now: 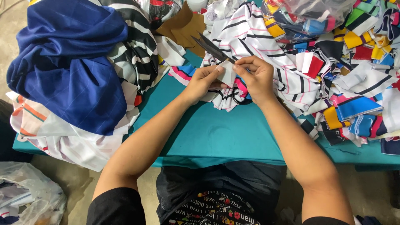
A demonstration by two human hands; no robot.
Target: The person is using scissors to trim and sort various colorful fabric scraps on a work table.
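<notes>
Pinching a small white fabric piece point(227, 74) between thumb and fingers, the left hand point(203, 82) holds it up just above the far-middle part of the teal bench point(221, 133). The right hand point(257, 76) is clenched around the handles of dark scissors point(212, 49), whose blades point away toward the far edge, and its fingertips also touch the white piece. Both hands meet over a white striped cloth point(254, 37) that spreads toward the far edge. At the left end of the bench sits a bundled blue cloth point(71, 62) on top of a black-and-white striped heap point(139, 54). Along the right end lies a pile of colourful fabric scraps point(354, 96). Below the bench's left corner, on the floor, is a clear plastic bag point(29, 196)
</notes>
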